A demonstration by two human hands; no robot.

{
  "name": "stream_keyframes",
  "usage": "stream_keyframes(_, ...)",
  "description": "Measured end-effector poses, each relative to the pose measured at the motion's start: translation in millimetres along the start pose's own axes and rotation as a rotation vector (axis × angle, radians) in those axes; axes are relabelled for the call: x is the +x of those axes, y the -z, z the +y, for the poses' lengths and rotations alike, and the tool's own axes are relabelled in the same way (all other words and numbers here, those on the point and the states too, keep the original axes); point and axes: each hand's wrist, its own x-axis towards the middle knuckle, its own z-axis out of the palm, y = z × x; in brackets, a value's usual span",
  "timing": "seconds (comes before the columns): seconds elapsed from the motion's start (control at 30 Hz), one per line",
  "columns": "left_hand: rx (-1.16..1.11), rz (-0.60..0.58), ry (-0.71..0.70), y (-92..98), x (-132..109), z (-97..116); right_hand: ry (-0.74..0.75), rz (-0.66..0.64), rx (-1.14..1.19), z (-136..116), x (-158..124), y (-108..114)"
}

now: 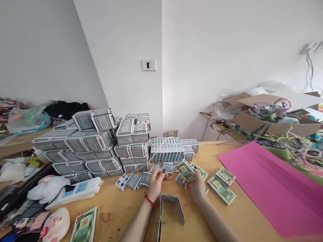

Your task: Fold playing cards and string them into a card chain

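My right hand (198,186) is closed around a green card box (186,170), held tilted above the table. Near it, my left hand (156,183) has thumb and fingers pinched together; what lies between them is too small to make out. A thin pinkish strand (161,146) runs behind the left hand. Loose grey-backed playing cards (133,180) are spread under and beside both hands. Between my forearms stands a folded frame made of cards (169,198). More green boxes (222,190) lie to the right of my right hand, and another green box (84,226) is at the front left.
Bundled card blocks (91,144) are stacked high at the back left, beside a row of small boxes (167,149). A white power strip (80,191) lies at left. Pink sheet (272,188) covers the right side, near a carton (280,129) of yarn.
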Motion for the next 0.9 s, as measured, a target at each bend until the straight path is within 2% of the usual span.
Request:
stream_keyframes(0.13, 0.115, 0.024, -0.023, -0.9, -0.6, 2.3, -0.031, -0.003, 0.025, -2.0, -0.7, 0.7)
stream_keyframes(0.27, 0.224, 0.037, -0.021, -3.7, -3.6, 2.6, 0.008, 0.019, 0.010, -2.8, -2.0, 0.2)
stream_keyframes(0.43, 0.315, 0.003, -0.033, -2.9, -4.1, 0.2, 0.047, -0.127, -0.150, -4.8, -5.8, -2.1)
stream_keyframes(0.5, 0.236, -0.001, -0.025, -0.5, -2.4, 0.5, 0.074, -0.157, -0.206, -5.8, -7.2, -3.0)
stream_keyframes(0.63, -0.133, 0.022, 0.067, 3.2, 1.6, 3.0, 0.059, -0.178, -0.316, -6.5, -8.4, -2.5)
stream_keyframes(0.7, -0.241, 0.037, 0.109, 3.2, 2.3, 4.2, 0.052, -0.198, -0.374, -6.6, -8.7, -1.4)
stream_keyframes(0.8, -0.241, 0.011, 0.122, 1.7, 1.2, 5.5, 0.091, -0.220, -0.433, -7.8, -9.8, -1.1)
stream_keyframes(0.9, -0.149, -0.018, 0.099, 0.9, -0.8, 5.6, 0.124, -0.263, -0.433, -10.3, -12.5, -3.7)
